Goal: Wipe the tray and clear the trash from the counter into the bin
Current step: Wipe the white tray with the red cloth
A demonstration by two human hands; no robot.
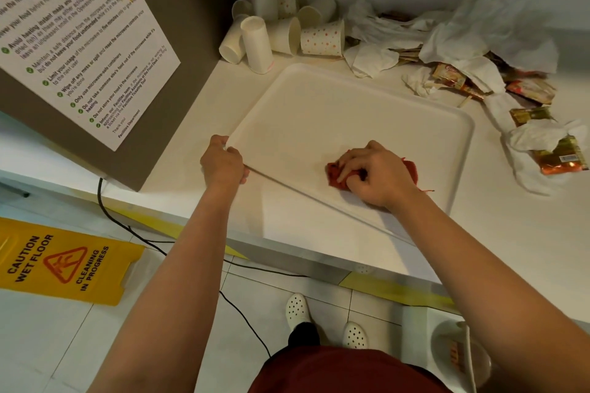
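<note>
A white tray (335, 105) lies flat on the pale counter (287, 220). My left hand (223, 163) grips the tray's near-left corner. My right hand (376, 174) grips a red cloth (333, 174) and presses it on the tray's near part. Behind the tray lies a heap of paper cups (281, 29), some plain, some dotted. To the right lie crumpled tissues (479, 29) mixed with shiny snack wrappers (562, 159). A white bin (447, 351) stands on the floor at the lower right, partly hidden by my right arm.
A brown microwave (178, 51) with a printed notice on its side stands at the left on the counter. Its black cord (134, 233) trails to the floor. A yellow wet-floor sign (60, 262) lies on the tiles. My white shoes (322, 322) are below.
</note>
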